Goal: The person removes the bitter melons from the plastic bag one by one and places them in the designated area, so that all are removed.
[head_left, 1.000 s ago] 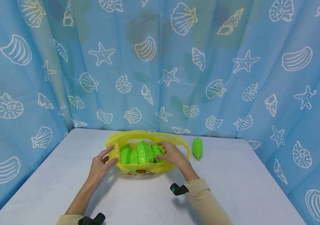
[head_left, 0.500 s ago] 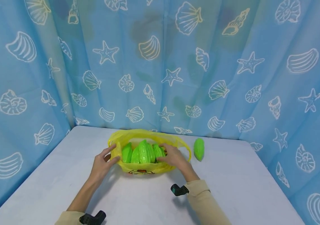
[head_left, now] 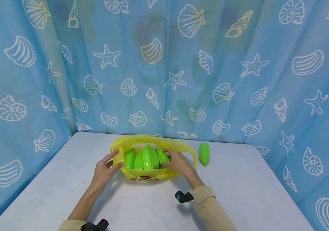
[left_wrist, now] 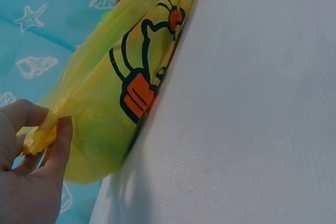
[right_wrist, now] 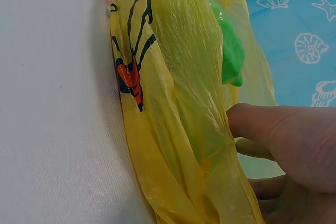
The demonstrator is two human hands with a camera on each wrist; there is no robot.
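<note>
A yellow plastic bag (head_left: pixel 155 173) lies on its side with its mouth spread toward the head view. Several glossy green ribbed fruits (head_left: pixel 147 157), shaped like star fruit, sit inside. My left hand (head_left: pixel 103 168) pinches a gathered fold at the bag's left end; in the left wrist view its thumb (left_wrist: pixel 60 145) presses against the yellow plastic. My right hand (head_left: pixel 177 160) reaches into the mouth at the right, thumb and fingers around the rightmost green ribbed fruit (head_left: pixel 162 156). In the right wrist view the bag's edge hides the thumb tip.
One more green ribbed fruit (head_left: pixel 203 154) lies on the white table (head_left: pixel 239 186), right of the bag near the back edge. A blue curtain (head_left: pixel 164 70) with shells and starfish hangs behind and along the sides. Dark wrist cameras (head_left: pixel 184 196) sit on both wrists.
The head view shifts slightly. Both hands, the bag and the fruits keep nearly the same places.
</note>
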